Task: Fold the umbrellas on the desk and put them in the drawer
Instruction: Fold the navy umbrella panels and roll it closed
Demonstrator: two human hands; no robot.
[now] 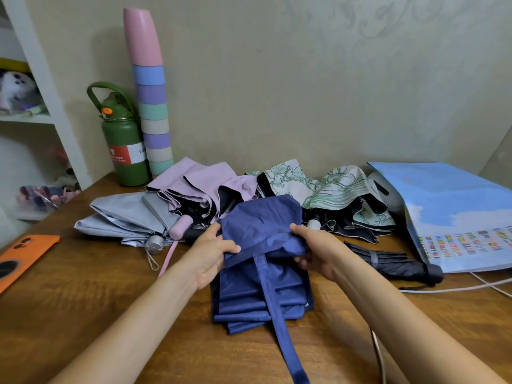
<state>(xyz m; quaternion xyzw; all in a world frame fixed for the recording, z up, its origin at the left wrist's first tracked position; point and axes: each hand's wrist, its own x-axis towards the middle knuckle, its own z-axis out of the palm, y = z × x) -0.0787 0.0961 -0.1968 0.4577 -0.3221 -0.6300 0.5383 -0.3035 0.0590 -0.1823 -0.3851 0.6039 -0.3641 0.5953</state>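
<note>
Gripping blue umbrella [260, 239] canopy: left hand [210, 253], right hand [315, 250] pinch fabric edges. Risk: pleats slip, dangling strap [277, 309] snags.

bare desk [83, 295] left, umbrella pile [194, 195] behind

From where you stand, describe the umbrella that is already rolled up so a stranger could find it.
Start at the wooden desk and go to the blue world-map poster on its right side. The rolled dark umbrella lies against the poster's near edge, just beyond the right hand. Unlike the loose, unfolded umbrellas behind, it is a tight bundle.
</note>
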